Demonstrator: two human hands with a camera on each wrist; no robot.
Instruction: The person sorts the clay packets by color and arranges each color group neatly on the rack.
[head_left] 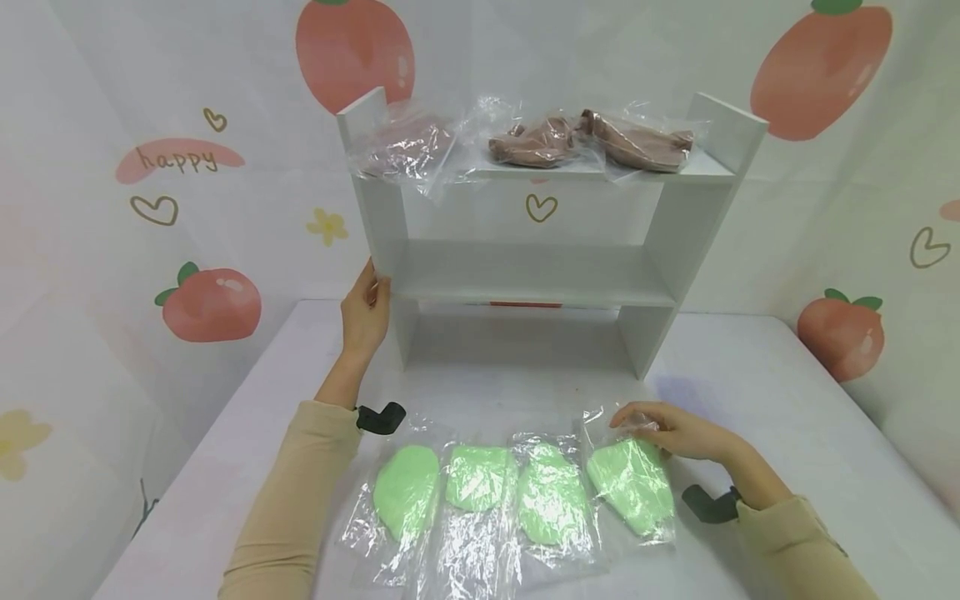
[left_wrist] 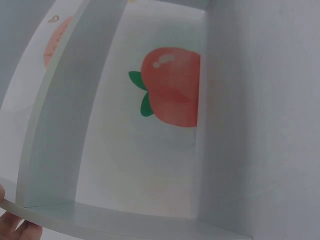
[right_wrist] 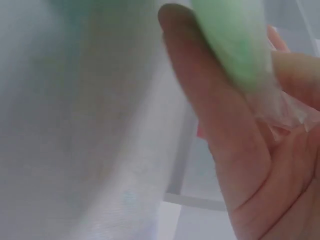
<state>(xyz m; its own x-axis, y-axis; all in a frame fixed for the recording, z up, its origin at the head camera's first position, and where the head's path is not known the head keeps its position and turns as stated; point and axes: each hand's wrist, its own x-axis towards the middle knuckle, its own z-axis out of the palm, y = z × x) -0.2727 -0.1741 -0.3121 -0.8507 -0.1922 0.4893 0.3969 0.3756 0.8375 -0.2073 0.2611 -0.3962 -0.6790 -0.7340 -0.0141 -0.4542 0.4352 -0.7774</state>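
My left hand point(head_left: 365, 315) grips the left side panel of a white shelf point(head_left: 525, 271); in the left wrist view its fingertips point(left_wrist: 22, 229) show at the panel's edge. My right hand point(head_left: 693, 432) pinches the upper part of a clear plastic bag holding a flat light-green piece point(head_left: 633, 483), the rightmost in a row. In the right wrist view, fingers lie on both sides of that bagged green piece point(right_wrist: 232, 45). Beside it on the table lie three similar bagged green pieces, the left one point(head_left: 408, 492), a middle one point(head_left: 478, 477) and another point(head_left: 551, 493).
On the shelf's top board lie clear bags: a pinkish-brown one point(head_left: 412, 146) at left, a brown one point(head_left: 536, 142) in the middle and another brown one point(head_left: 641, 146) at right. The white table point(head_left: 720, 358) extends around the shelf. A fruit-printed cloth point(head_left: 247, 75) hangs behind.
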